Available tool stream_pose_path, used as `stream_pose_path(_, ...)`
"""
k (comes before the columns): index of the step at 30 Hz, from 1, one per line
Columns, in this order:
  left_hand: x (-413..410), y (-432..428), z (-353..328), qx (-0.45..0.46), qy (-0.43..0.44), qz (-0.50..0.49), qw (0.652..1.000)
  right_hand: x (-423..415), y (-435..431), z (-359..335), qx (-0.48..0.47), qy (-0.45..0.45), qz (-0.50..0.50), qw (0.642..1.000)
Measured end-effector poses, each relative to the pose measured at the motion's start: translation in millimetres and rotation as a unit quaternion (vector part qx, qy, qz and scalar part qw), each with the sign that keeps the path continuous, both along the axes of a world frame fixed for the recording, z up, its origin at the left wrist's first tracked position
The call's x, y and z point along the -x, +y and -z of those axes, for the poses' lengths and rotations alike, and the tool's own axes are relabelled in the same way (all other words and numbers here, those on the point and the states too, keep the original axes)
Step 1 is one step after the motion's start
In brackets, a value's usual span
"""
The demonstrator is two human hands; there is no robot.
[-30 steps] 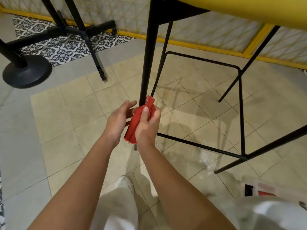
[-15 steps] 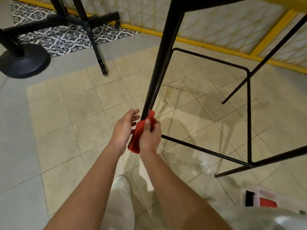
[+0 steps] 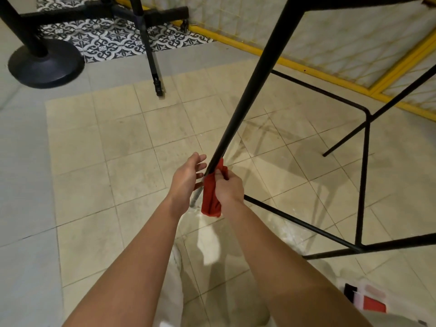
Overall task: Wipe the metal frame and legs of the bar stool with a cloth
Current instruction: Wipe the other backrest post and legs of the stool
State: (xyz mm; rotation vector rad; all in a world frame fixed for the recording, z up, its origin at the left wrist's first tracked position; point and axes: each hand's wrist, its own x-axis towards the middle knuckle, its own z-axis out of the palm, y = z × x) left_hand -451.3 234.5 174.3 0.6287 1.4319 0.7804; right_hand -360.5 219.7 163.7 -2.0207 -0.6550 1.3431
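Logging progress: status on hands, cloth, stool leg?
Right hand grips red cloth against lower stool leg. Left hand open beside the leg. Footrest bar right of the grip; nothing else in the way.

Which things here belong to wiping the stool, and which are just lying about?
In the job:
red cloth, gripped by the right hand against the stool leg
left hand, open beside that leg
footrest bar

Lying about:
round black base
black stand foot
red and white item on the floor, lower right
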Motion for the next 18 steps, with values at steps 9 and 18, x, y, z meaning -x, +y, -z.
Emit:
stream_pose_path(9,16,-3,3,0.018,0.024,-0.015,0.999,-33,-14,5,0.045,-0.009,0.057,0.997)
stream_pose_path(18,20,-1,3,0.015,0.013,-0.015,1.000,6,-11,15,-0.078,-0.242,-0.138,0.957)
